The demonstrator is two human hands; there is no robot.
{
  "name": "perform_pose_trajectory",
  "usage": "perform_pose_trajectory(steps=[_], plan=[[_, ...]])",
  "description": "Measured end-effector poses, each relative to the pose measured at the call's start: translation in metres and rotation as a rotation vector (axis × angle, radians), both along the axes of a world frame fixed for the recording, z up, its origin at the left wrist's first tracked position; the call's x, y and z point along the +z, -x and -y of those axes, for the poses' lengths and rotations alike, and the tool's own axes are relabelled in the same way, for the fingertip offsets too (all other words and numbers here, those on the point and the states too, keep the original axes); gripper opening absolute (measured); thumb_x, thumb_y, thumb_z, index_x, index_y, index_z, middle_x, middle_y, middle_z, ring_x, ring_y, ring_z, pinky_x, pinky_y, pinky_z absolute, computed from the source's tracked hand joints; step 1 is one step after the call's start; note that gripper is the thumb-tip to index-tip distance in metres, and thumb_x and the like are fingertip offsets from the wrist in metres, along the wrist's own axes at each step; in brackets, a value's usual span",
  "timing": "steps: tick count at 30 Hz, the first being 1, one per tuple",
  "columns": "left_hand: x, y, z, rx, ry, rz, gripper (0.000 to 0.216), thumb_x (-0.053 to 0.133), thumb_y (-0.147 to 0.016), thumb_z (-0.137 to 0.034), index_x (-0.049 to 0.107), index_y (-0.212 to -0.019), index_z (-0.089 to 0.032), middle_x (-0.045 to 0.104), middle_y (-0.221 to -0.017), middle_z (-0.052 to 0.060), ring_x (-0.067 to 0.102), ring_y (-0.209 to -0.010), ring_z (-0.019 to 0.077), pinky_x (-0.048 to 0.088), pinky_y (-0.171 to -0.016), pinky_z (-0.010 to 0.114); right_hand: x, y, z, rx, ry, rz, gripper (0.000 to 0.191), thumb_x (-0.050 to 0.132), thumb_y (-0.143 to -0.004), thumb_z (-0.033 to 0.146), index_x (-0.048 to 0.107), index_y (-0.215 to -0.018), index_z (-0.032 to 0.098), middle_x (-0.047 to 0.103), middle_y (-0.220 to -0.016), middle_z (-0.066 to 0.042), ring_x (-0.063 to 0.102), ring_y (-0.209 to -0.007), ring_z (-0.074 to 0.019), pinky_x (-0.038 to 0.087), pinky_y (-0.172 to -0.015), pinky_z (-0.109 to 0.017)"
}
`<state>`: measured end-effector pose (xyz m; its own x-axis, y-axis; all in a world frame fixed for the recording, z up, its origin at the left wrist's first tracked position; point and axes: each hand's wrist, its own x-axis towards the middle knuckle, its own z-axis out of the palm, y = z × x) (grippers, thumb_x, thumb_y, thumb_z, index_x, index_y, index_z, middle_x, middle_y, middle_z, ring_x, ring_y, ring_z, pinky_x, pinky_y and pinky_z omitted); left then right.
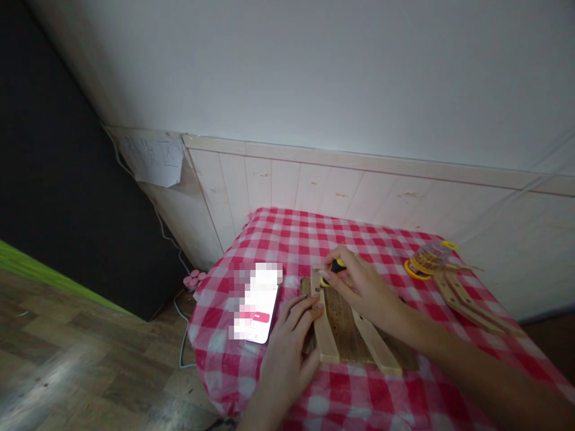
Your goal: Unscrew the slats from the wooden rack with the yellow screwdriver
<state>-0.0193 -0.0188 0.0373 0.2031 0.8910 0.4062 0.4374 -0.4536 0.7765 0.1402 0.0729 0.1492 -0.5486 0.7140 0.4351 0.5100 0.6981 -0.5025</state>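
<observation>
My right hand [362, 287] is closed round a short black and yellow screwdriver [338, 266]. The tool points down at the far part of a pale, angled wooden strip [327, 338], near a small dark hole. My left hand [290, 341] grips that strip from the left, fingers over its top and thumb along its near side. Beneath lies a brown wooden board [339, 317] with rows of small holes. A second pale strip [380, 347] rests on the board further right, partly covered by my right hand and forearm.
A lit phone [263, 314] lies left of the board on the red-and-white checked tablecloth [229, 383]. At right are a clear container with yellow ends [426, 260] and more pale wooden strips [471, 308]. A white panelled wall [305, 185] borders the table's far side.
</observation>
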Motion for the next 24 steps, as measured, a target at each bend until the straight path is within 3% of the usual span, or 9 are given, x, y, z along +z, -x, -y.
perform_pose_trajectory(steps=[5, 8, 11, 14, 17, 19, 22, 24], plan=[[0.0, 0.0, 0.0, 0.002, -0.006, 0.003, 0.055, 0.054, -0.079, -0.01, 0.052, -0.133, -0.022, 0.051, -0.142, 0.009, 0.04, -0.134, 0.0289, 0.036, -0.111, 0.049, 0.001, 0.006, -0.001, 0.007, 0.007, -0.065, 0.031, 0.041, -0.101, 0.03, 0.057, -0.076, 0.023, 0.06, -0.093, -0.007, 0.061, -0.092, -0.0214, 0.053, -0.081, -0.038], [0.002, 0.0, 0.001, 0.003, -0.006, 0.007, 0.054, 0.055, -0.081, -0.011, 0.052, -0.134, -0.022, 0.051, -0.143, 0.009, 0.04, -0.134, 0.0287, 0.036, -0.112, 0.048, -0.001, 0.007, -0.002, -0.064, -0.024, -0.093, 0.032, 0.036, -0.102, 0.03, 0.067, -0.101, 0.025, 0.05, -0.103, -0.008, 0.059, -0.096, -0.0213, 0.055, -0.083, -0.039], [0.003, 0.0, 0.001, 0.007, -0.002, 0.004, 0.054, 0.055, -0.08, -0.01, 0.052, -0.133, -0.021, 0.051, -0.143, 0.009, 0.04, -0.134, 0.028, 0.035, -0.112, 0.047, -0.005, 0.004, -0.005, -0.081, -0.003, -0.079, 0.037, 0.036, -0.101, 0.026, 0.052, -0.134, 0.029, 0.05, -0.108, -0.008, 0.058, -0.097, -0.0211, 0.055, -0.086, -0.042], [0.003, 0.0, 0.001, 0.007, -0.003, 0.002, 0.055, 0.055, -0.08, -0.01, 0.052, -0.134, -0.021, 0.051, -0.143, 0.009, 0.039, -0.135, 0.0274, 0.035, -0.113, 0.046, -0.006, -0.002, -0.007, -0.04, 0.095, -0.128, 0.045, 0.041, -0.099, 0.025, 0.04, -0.144, 0.027, 0.055, -0.106, -0.008, 0.06, -0.092, -0.02, 0.056, -0.083, -0.041], [0.003, -0.001, 0.001, 0.009, -0.003, 0.004, 0.054, 0.055, -0.08, -0.011, 0.052, -0.133, -0.021, 0.051, -0.143, 0.009, 0.04, -0.135, 0.028, 0.035, -0.113, 0.047, -0.004, -0.006, -0.007, 0.012, 0.198, -0.224, 0.048, 0.048, -0.096, 0.026, 0.04, -0.143, 0.027, 0.06, -0.106, -0.008, 0.063, -0.092, -0.0197, 0.057, -0.08, -0.038], [0.002, 0.0, 0.001, 0.009, -0.005, 0.004, 0.052, 0.055, -0.081, -0.012, 0.052, -0.133, -0.021, 0.052, -0.142, 0.01, 0.04, -0.134, 0.0289, 0.036, -0.112, 0.048, -0.002, -0.007, -0.005, 0.029, 0.222, -0.235, 0.043, 0.05, -0.095, 0.027, 0.048, -0.138, 0.029, 0.064, -0.111, -0.009, 0.064, -0.102, -0.022, 0.056, -0.084, -0.04], [0.001, 0.0, 0.001, 0.007, -0.011, 0.005, 0.051, 0.054, -0.082, -0.014, 0.052, -0.133, -0.022, 0.052, -0.142, 0.01, 0.041, -0.134, 0.0301, 0.037, -0.111, 0.05, 0.001, -0.007, -0.001, 0.01, 0.175, -0.198, 0.033, 0.048, -0.096, 0.026, 0.059, -0.127, 0.03, 0.066, -0.118, -0.01, 0.061, -0.114, -0.0246, 0.055, -0.088, -0.043], [0.0, 0.0, 0.001, 0.008, -0.008, 0.001, 0.053, 0.054, -0.081, -0.013, 0.052, -0.133, -0.022, 0.052, -0.142, 0.01, 0.041, -0.134, 0.0302, 0.037, -0.111, 0.051, 0.002, -0.005, 0.001, -0.006, 0.107, -0.173, 0.03, 0.046, -0.096, 0.023, 0.062, -0.121, 0.029, 0.067, -0.116, -0.009, 0.062, -0.111, -0.0244, 0.054, -0.089, -0.044]])
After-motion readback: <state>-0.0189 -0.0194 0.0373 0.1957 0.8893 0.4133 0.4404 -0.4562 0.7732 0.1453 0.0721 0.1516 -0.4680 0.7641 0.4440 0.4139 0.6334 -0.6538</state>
